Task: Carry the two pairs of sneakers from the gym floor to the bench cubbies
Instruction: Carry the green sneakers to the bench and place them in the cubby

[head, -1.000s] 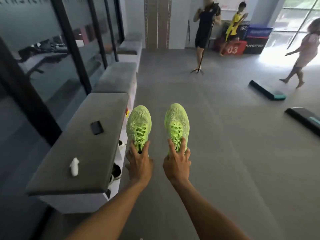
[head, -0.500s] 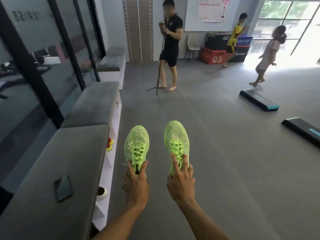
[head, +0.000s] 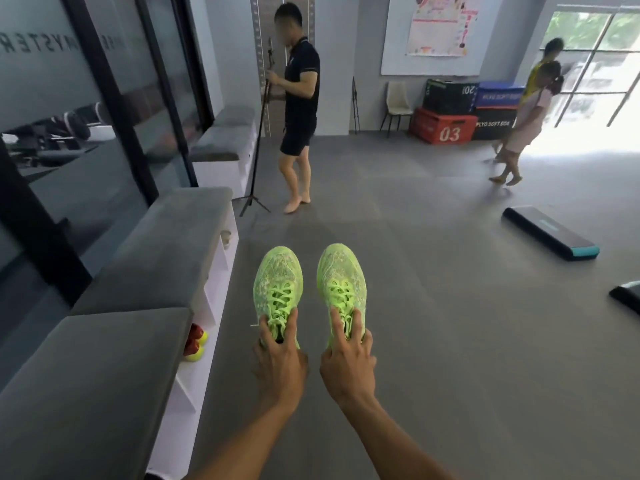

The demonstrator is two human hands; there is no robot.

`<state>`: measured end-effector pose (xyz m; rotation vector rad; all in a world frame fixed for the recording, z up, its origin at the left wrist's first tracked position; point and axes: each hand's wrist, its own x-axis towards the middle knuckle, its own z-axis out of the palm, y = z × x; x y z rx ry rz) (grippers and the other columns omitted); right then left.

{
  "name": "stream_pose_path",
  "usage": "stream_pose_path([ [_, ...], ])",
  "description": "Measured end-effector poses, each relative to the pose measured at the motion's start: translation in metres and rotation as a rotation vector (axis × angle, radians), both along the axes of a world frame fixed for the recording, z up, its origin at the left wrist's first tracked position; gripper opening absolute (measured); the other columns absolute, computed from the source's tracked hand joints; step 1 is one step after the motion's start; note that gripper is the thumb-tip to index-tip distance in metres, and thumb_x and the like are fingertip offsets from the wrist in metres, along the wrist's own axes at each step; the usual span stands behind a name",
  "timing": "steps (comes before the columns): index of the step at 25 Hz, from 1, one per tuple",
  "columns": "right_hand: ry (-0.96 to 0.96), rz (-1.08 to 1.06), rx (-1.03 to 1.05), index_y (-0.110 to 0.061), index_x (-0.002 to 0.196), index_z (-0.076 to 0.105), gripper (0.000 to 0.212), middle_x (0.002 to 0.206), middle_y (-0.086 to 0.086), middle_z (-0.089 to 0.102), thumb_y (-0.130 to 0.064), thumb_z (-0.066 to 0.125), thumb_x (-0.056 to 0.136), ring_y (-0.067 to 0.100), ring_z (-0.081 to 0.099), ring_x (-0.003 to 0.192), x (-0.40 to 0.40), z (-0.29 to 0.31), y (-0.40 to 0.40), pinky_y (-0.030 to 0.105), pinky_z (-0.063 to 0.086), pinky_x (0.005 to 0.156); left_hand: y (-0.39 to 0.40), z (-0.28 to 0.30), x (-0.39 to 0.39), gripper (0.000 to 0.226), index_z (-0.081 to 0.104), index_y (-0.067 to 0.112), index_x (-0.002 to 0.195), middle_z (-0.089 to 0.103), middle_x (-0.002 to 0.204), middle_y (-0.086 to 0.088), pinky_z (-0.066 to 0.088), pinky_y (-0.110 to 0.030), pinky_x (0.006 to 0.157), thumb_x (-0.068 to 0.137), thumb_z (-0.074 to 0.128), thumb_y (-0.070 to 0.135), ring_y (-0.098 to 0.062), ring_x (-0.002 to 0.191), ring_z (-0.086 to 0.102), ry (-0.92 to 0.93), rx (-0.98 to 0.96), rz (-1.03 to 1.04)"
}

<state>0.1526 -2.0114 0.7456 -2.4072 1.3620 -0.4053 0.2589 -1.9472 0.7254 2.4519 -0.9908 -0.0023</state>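
Sneakers (head: 310,289) gripped at heels, L hand (head: 280,365) & R hand (head: 348,367).

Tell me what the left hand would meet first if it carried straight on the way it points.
Apart from the green sneaker it already holds, the left hand points up the open floor beside the bench. The way looks free; much farther on, possibly the tripod, though depth is unclear.

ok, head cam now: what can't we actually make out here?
- Heels of the left sneaker and right sneaker: covered by the left hand and right hand.
- Cubbies: seen edge-on under the bench, insides mostly hidden.
- Second pair: not in view.
- Step platform: cut by right edge.
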Motion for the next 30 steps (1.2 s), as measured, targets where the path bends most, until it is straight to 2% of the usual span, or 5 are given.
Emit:
stream_pose_path([
  [7,0.033,0.048,-0.032,-0.043,0.152,-0.009,0.085,0.165,0.006,-0.010,-0.022,0.046,0.092,0.041,0.016,0.143,0.164,-0.008,-0.200,0.058,0.046,0.093,-0.208,-0.003,0.164,0.097,0.024,0.044,0.151,0.022,0.152,-0.021,0.051,-0.053,0.083,0.073,0.075,0.018,-0.043,0.115,0.045,0.007,-0.029,0.006],
  [14,0.027,-0.042,0.004,-0.043,0.153,-0.009,0.085,0.166,0.007,-0.009,-0.020,0.046,0.092,0.042,0.017,0.143,0.300,-0.011,-0.402,0.058,0.047,0.093,-0.410,0.003,0.298,0.090,0.021,0.044,0.154,0.023,0.155,-0.019,0.050,-0.048,0.083,0.080,0.070,0.029,-0.038,0.120,0.045,-0.107,0.060,-0.050],
  [19,0.008,-0.027,0.007,-0.043,0.153,-0.008,0.085,0.166,0.006,-0.009,-0.022,0.048,0.092,0.041,0.017,0.143,0.385,-0.016,-0.571,0.057,0.047,0.094,-0.579,-0.002,0.378,0.087,0.021,0.044,0.154,0.021,0.155,-0.018,0.049,-0.049,0.086,0.082,0.067,0.027,-0.038,0.123,0.044,-0.097,0.046,-0.036],
  [24,0.049,0.014,-0.007,-0.043,0.153,-0.008,0.086,0.166,0.006,-0.008,-0.020,0.048,0.091,0.042,0.018,0.142,0.474,-0.008,-0.731,0.056,0.047,0.090,-0.732,-0.001,0.464,0.088,0.019,0.044,0.153,0.016,0.156,-0.017,0.049,-0.052,0.085,0.082,0.067,0.025,-0.039,0.126,0.039,-0.003,0.035,0.023],
  [30,0.050,0.027,0.003,-0.044,0.153,-0.006,0.087,0.166,0.005,-0.008,-0.018,0.049,0.091,0.041,0.018,0.142,0.613,-0.016,-0.920,0.058,0.046,0.091,-0.920,-0.012,0.612,0.090,0.017,0.045,0.153,0.015,0.156,-0.018,0.050,-0.053,0.085,0.082,0.067,0.023,-0.041,0.122,0.043,0.014,0.020,0.033],
])
